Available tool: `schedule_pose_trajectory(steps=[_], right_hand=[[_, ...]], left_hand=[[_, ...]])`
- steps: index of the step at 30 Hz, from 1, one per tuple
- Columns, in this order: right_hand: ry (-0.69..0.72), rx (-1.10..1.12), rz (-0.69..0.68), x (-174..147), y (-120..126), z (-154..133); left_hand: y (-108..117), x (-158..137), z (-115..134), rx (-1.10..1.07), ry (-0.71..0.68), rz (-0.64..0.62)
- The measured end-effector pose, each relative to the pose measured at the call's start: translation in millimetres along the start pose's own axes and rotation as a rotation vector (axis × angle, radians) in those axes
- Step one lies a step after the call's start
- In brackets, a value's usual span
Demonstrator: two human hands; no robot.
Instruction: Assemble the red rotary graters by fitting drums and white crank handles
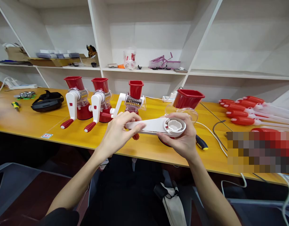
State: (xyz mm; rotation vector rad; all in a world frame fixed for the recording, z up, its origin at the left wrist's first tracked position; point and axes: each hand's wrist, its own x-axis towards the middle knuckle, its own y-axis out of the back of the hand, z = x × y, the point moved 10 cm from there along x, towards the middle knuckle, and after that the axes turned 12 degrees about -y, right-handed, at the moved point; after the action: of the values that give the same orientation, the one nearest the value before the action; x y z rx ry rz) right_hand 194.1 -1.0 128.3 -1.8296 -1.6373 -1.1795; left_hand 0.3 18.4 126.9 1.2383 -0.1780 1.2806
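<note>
Between both hands is a white crank handle, held above the table's front edge. My left hand pinches its narrow end between thumb and fingers. Around the wide round end, my right hand is closed, and a ring-shaped socket shows there. Just behind stands a rotary grater with a red hopper and clear body, its lower part hidden by my right hand. Another rotary grater, with its white crank, stands behind my left hand. Two more red and white graters stand to the left with cranks hanging down.
Several red-handled white cranks lie at the right, near a pixelated patch. A screwdriver and cables lie right of my hands. At left are a black headset, a small yellow-black tool and metal parts.
</note>
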Motion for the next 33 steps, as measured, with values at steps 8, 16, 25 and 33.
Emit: schedule_pose_trajectory(steps=[8, 16, 25, 33], right_hand=[[-0.014, 0.040, 0.004, 1, 2, 8], [-0.024, 0.016, 0.013, 3, 2, 6], [-0.094, 0.020, -0.031, 2, -2, 13], [-0.089, 0.035, -0.096, 2, -5, 10]], left_hand=[[-20, -2, 8, -0.042, -0.114, -0.181], [-25, -2, 18, 0.308, -0.218, -0.252], [-32, -2, 22, 0.346, -0.256, -0.318], [-32, -3, 21, 0.007, -0.240, -0.305]])
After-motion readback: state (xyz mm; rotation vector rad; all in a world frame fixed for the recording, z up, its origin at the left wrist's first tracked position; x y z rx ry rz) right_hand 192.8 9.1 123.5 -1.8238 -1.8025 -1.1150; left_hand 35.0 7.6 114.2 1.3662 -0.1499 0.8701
